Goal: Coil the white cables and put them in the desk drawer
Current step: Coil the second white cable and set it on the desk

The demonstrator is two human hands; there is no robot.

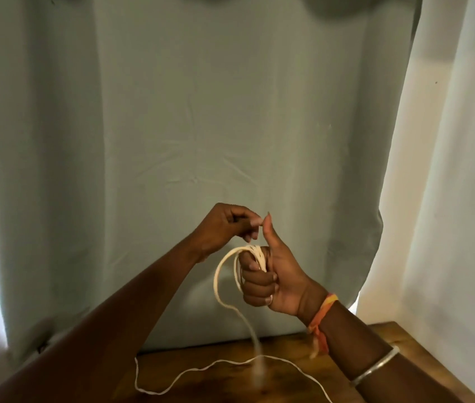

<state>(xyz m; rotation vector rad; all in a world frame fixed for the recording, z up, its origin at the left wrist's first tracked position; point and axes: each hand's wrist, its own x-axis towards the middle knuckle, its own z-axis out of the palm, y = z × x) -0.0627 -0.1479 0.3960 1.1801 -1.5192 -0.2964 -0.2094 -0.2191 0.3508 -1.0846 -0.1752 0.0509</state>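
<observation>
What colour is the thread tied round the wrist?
The thread is orange and yellow, clearest in the head view.

Brown wooden desk top (216,385) at the bottom of view, glossy grain, slack white cable (259,356) lying across it in a loose open curve

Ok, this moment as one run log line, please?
right hand grips white cable coil | left hand above, hold unclear | tail on desk
</observation>
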